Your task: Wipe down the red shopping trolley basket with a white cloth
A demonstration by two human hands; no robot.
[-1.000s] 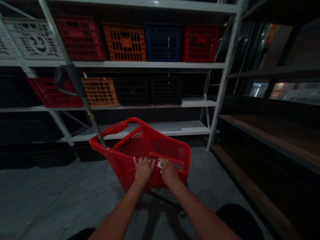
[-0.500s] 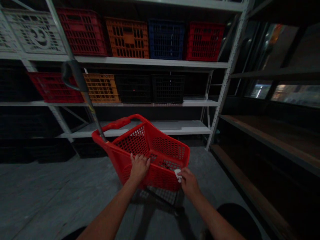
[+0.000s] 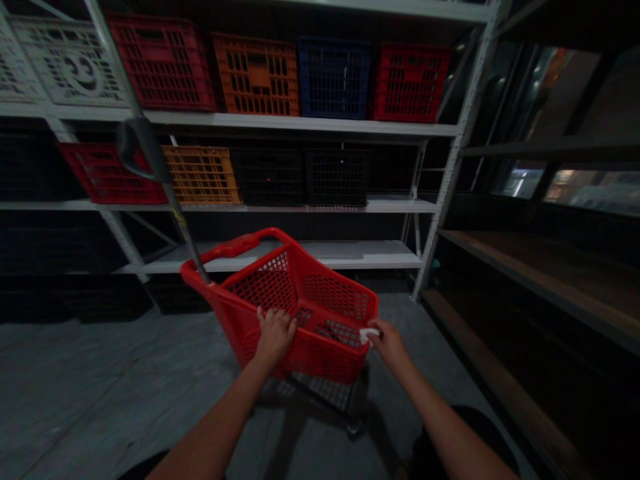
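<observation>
A red plastic shopping cart [image 3: 320, 357] with perforated walls stands in front of me, its push handle at the far left. My left hand [image 3: 277, 335] rests over the cart's near rim, fingers hooked across the edge. At the cart's right front corner, my right hand [image 3: 391, 345] pinches a crumpled white wipe [image 3: 368, 335] against the rim. Whether the wipe is cloth or paper is hard to tell. From the cart's left side rises a metal pole [image 3: 176, 217] with a dark grey grip [image 3: 143, 150] on it. Inside the cart only its grid floor shows.
Behind the cart, a white metal rack [image 3: 320, 122] holds several plastic crates, among them an orange crate [image 3: 256, 75] and a blue crate [image 3: 334, 79]. A dark shelf unit [image 3: 530, 267] lines the right side. Grey concrete floor [image 3: 90, 387] lies below.
My right hand has moved the wipe slightly up and right, round the cart's corner. My left hand and the cart have shifted a little to the left.
</observation>
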